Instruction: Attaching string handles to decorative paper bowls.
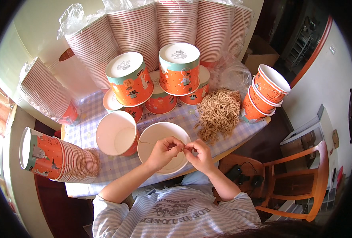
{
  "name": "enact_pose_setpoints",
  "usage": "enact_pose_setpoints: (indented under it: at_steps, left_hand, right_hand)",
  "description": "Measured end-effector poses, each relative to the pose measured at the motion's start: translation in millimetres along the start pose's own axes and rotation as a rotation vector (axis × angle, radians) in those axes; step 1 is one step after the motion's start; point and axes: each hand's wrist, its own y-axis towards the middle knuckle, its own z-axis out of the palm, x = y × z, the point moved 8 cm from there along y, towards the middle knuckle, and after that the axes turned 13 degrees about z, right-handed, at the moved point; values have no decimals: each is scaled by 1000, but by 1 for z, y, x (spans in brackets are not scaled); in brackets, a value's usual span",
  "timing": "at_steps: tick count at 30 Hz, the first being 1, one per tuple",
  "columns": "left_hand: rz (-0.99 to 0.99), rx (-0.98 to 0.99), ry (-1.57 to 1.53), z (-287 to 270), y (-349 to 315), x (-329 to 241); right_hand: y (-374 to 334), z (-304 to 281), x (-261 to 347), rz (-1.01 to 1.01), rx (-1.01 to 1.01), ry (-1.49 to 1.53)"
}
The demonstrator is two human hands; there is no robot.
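My left hand (166,152) and my right hand (199,155) meet in a fingertip pinch above a white-lined paper bucket (144,131) near the table's front edge. Between them they hold a thin tan string (146,142). One stretch of it runs left from my left hand toward the bucket's rim; the bit between the fingertips is mostly hidden. Just left stands another upright paper bucket (118,131), orange outside. A tangled heap of tan strings (219,111) lies beyond my right hand.
Upside-down orange buckets (180,73) are piled behind. Tall plastic-wrapped bucket stacks (132,33) line the back. A nested stack (62,158) lies at left, with strings by its rims. Several nested buckets (265,93) stand at the right corner, beyond a wooden chair (295,182).
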Motion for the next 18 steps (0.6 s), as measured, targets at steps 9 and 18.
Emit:
enact_pose_setpoints:
  at_steps: [9, 18]
  left_hand:
    - [-13, -33, 34, -4, -1, 0]
    - [3, -56, 129, -8, -1, 0]
  right_hand:
    - [-1, 3, -4, -24, -29, 17]
    - [-3, 3, -3, -7, -51, 5]
